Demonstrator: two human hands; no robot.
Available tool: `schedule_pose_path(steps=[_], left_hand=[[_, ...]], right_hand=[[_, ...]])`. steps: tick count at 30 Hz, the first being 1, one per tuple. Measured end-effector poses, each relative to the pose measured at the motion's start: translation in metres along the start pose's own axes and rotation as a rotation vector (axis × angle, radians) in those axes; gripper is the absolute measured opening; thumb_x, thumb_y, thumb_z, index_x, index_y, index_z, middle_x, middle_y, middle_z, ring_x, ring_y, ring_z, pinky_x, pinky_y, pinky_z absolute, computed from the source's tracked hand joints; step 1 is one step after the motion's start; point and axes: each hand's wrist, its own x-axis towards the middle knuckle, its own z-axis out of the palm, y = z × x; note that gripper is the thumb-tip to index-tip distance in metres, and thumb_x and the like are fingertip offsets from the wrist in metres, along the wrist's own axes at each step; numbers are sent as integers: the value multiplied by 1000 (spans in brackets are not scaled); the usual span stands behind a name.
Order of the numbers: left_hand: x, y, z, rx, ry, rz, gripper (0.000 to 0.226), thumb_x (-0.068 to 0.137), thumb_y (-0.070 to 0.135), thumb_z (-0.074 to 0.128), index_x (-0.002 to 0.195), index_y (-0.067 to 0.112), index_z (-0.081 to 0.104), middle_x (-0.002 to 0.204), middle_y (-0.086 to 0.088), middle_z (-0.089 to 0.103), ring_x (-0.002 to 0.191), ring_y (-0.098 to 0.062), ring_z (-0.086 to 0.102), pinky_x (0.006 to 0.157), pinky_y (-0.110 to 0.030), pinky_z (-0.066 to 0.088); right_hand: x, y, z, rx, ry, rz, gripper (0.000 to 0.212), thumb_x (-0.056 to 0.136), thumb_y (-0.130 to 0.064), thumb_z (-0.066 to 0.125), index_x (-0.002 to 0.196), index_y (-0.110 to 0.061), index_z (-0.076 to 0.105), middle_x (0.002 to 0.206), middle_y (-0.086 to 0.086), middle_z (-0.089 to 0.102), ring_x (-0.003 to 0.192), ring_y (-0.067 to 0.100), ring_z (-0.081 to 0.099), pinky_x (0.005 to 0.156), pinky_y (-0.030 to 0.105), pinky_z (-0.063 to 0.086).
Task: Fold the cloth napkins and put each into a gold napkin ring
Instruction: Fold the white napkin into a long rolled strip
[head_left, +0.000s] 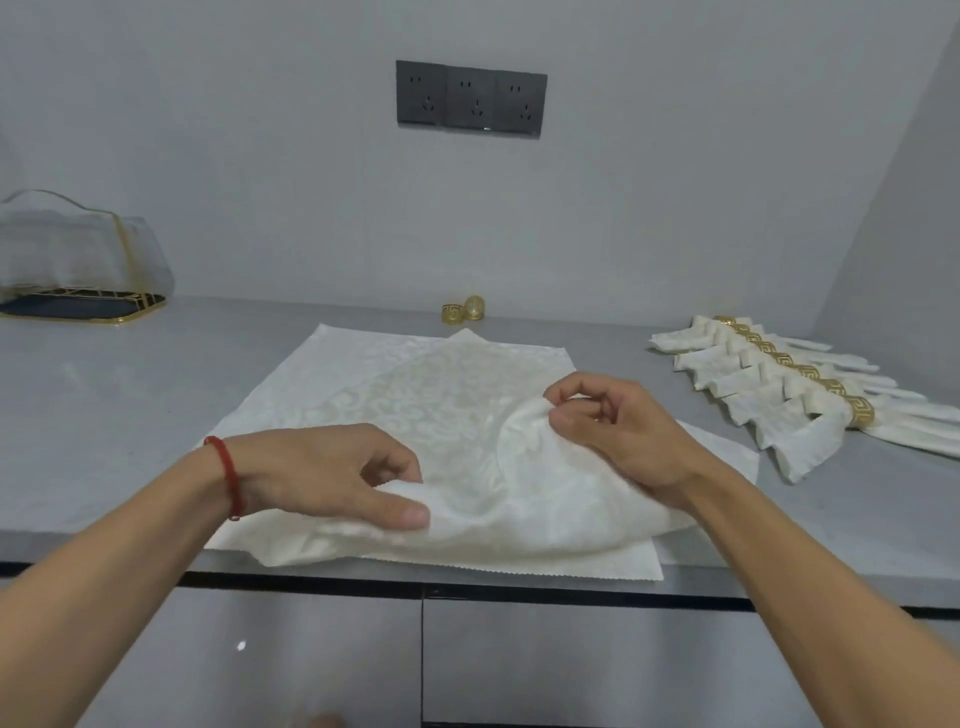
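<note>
Head view: L hand (332, 475) pinches near edge of top napkin (467, 415), thumb on top, fingers curled under a raised fold. R hand (618, 431) pinches same napkin at its near-right part, thumb and forefinger closed on a lifted bit of cloth. Both grips hold fabric, neither released. Napkin lies between the two grips and beyond them, far half flat, near half bunched and lifted off a second napkin (571, 569) spread beneath, whose pinked edge shows just below the grips at counter (104, 395) front.

Handling, judged: thin damask weave, light, v. soft, no stiffness; sags between grips, won't hold a crease unless pressed. Lower layer likely to drag along w/ upper one, so best to pinch top layer only, at edge or corner, not mid-panel. Pleats prob. need both hands close together, fingertips gathering; slight sheen suggests folds may slip apart if let go early.

Beyond grips, near wall: two loose gold napkin rings (464, 310), touching each other, well apart from hands. Small, rigid, light; likely to roll if knocked.

Right of R grip: row of finished napkins (769, 395), pleated, each in a gold ring, overlapping.

Far left of L grip: wire basket (78, 260) w/ white cloth, contents unclear.
</note>
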Motion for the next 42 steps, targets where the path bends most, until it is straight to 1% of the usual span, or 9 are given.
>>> schedule_pose_path(steps=[3, 4, 6, 9, 15, 26, 33, 37, 42], left_hand=[[20, -17, -5, -289, 142, 40, 36, 87, 46, 75, 105, 14, 70, 92, 3, 69, 92, -17, 69, 91, -33, 51], [27, -22, -9, -334, 257, 11, 51, 83, 50, 77, 117, 13, 67, 95, -2, 69, 120, -24, 53, 97, -35, 50], [50, -34, -23, -353, 431, -14, 50, 81, 49, 77, 112, 11, 65, 86, -9, 65, 72, -8, 52, 75, -30, 49], [92, -44, -46, -178, 549, -107, 28, 96, 35, 63, 91, 7, 60, 66, 1, 58, 51, -10, 48, 52, -22, 37], [174, -76, -82, 366, 682, -371, 23, 100, 27, 38, 93, 13, 55, 90, -5, 61, 79, -26, 58, 65, -31, 42], [251, -120, -116, 717, 550, -605, 32, 96, 31, 36, 117, 17, 56, 125, -9, 52, 121, -30, 45, 95, -41, 40], [270, -125, -111, 714, 688, -424, 39, 98, 32, 36, 134, 21, 45, 137, -9, 47, 132, -31, 33, 103, -48, 37], [293, -121, -102, 601, 516, -220, 41, 103, 38, 26, 139, 31, 44, 140, 4, 45, 140, -23, 30, 108, -50, 34], [304, -126, -95, 596, 398, -289, 53, 105, 43, 12, 157, 40, 13, 167, 5, 10, 153, -18, 3, 121, -57, 0]], right_hand=[[35, 11, -10, 85, 46, 22, 10, 92, -16, 75, 102, -16, 71, 87, 15, 60, 78, 23, 54, 76, 36, 46], [47, 16, -14, 54, 70, 37, 13, 91, -19, 75, 103, -16, 71, 88, 16, 56, 79, 26, 50, 76, 40, 43], [75, 30, -23, -57, 122, 70, 10, 93, -20, 72, 103, -17, 72, 80, 10, 46, 72, 26, 39, 68, 37, 35], [117, 49, -30, -264, 189, 139, 9, 98, -16, 65, 98, -22, 71, 70, 3, 45, 55, 17, 38, 54, 25, 33], [195, 88, -31, -512, 283, 184, 16, 99, -16, 56, 99, -24, 70, 88, 1, 68, 70, 12, 59, 56, 16, 42], [282, 120, -16, -1007, 217, 217, 29, 97, -9, 49, 124, -9, 59, 123, 11, 58, 115, 33, 56, 99, 42, 46], [260, 142, 2, -1171, -18, 72, 36, 107, -30, 31, 127, -21, 59, 126, 5, 56, 115, 29, 53, 89, 44, 38], [260, 141, 0, -1164, -43, 85, 38, 108, -34, 30, 130, -22, 58, 130, 5, 55, 119, 29, 52, 93, 47, 44], [265, 136, 0, -1177, -50, 126, 38, 106, -34, 32, 131, -21, 58, 130, 5, 55, 121, 29, 53, 93, 45, 42]])
